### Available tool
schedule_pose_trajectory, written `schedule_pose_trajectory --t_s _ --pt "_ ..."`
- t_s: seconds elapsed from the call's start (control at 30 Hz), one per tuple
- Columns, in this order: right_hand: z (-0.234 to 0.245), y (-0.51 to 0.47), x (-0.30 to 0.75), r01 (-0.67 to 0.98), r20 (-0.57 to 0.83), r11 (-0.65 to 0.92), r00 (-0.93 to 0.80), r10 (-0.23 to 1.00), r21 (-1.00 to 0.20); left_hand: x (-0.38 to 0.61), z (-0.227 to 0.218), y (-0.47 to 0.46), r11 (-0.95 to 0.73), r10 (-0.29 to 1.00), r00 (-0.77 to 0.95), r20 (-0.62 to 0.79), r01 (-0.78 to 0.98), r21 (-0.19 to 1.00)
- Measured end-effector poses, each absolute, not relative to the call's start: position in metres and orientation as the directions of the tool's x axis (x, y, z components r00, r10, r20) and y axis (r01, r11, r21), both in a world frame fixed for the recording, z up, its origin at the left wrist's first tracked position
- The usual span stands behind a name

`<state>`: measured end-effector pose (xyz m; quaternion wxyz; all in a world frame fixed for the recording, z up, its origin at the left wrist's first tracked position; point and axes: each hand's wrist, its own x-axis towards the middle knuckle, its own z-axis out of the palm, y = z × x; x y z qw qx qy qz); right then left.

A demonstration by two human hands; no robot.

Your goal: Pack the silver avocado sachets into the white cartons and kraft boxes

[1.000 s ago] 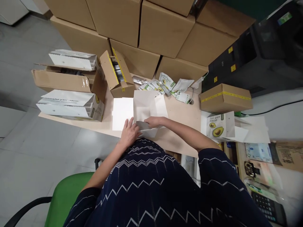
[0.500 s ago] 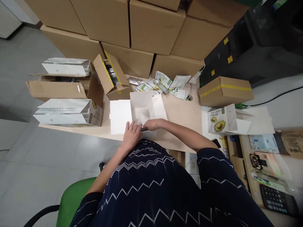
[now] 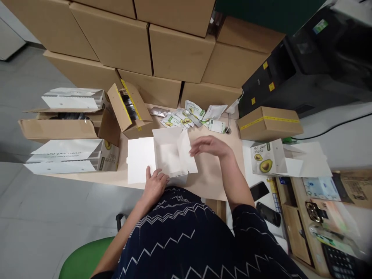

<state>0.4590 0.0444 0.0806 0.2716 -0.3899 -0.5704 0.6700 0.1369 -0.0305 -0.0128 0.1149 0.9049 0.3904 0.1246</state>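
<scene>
In the head view a white carton [image 3: 170,155] stands upright on the table with its top open and its flaps folded out. Its inside looks bare and white. My left hand [image 3: 155,185] holds the near left corner, fingers over the edge and thumb on the wide left flap [image 3: 141,159]. My right hand [image 3: 212,146] is raised at the right flap [image 3: 187,153], fingers stretched out and nothing in them. I cannot tell whether the fingertips touch that flap.
Printed pouches [image 3: 186,116] lie behind the carton. More white cartons [image 3: 109,155] and an open brown box [image 3: 61,128] stand on the left. A taped brown box [image 3: 269,122], an avocado-printed carton [image 3: 264,159] and phones [image 3: 267,214] are on the right. Stacked brown boxes [image 3: 180,54] line the back.
My right hand has left the carton's near edge and moved right and away from me to the right flap, its fingers opening out. My left hand stays at the near left corner.
</scene>
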Motion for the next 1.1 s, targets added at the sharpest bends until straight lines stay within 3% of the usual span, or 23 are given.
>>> schedule_pose_trajectory --t_s 0.07,0.13,0.2,0.3,0.43,0.53,0.77,0.97,1.1 --pt "0.060 0.066 0.500 0.086 -0.243 -0.231 -0.188 0.951 -0.969 0.137 -0.010 -0.031 -0.664 0.740 0.659 0.137 0.680 0.311" --pt "0.030 0.093 0.536 0.290 -0.349 -0.393 0.192 0.917 -0.873 0.137 -0.008 -0.031 -0.659 0.743 0.655 0.133 0.683 0.314" --pt "-0.002 0.119 0.566 0.511 -0.400 -0.609 0.466 0.789 -0.607 0.137 -0.007 -0.031 -0.654 0.747 0.653 0.127 0.685 0.322" --pt "-0.039 0.149 0.596 0.592 -0.442 -0.755 0.618 0.650 -0.281 0.138 -0.008 -0.032 -0.639 0.758 0.641 0.124 0.691 0.337" --pt "-0.070 0.177 0.612 0.574 -0.521 -0.810 0.658 0.544 -0.121 0.140 -0.011 -0.032 -0.620 0.777 0.611 0.150 0.703 0.349" --pt "-0.089 0.186 0.604 0.575 -0.558 -0.808 0.632 0.537 -0.127 0.142 -0.010 -0.031 -0.608 0.787 0.600 0.144 0.713 0.350" --pt "-0.110 0.127 0.553 0.750 -0.412 -0.641 0.540 0.734 -0.159 0.141 -0.006 -0.030 -0.602 0.790 0.599 0.132 0.714 0.357" --pt "-0.102 0.030 0.480 0.878 -0.399 -0.463 0.385 0.832 -0.119 0.141 -0.004 -0.029 -0.639 0.761 0.636 0.128 0.702 0.314" --pt "-0.082 -0.007 0.452 0.875 -0.360 -0.404 0.299 0.884 -0.267 0.142 -0.003 -0.029 -0.667 0.740 0.660 0.132 0.693 0.274"
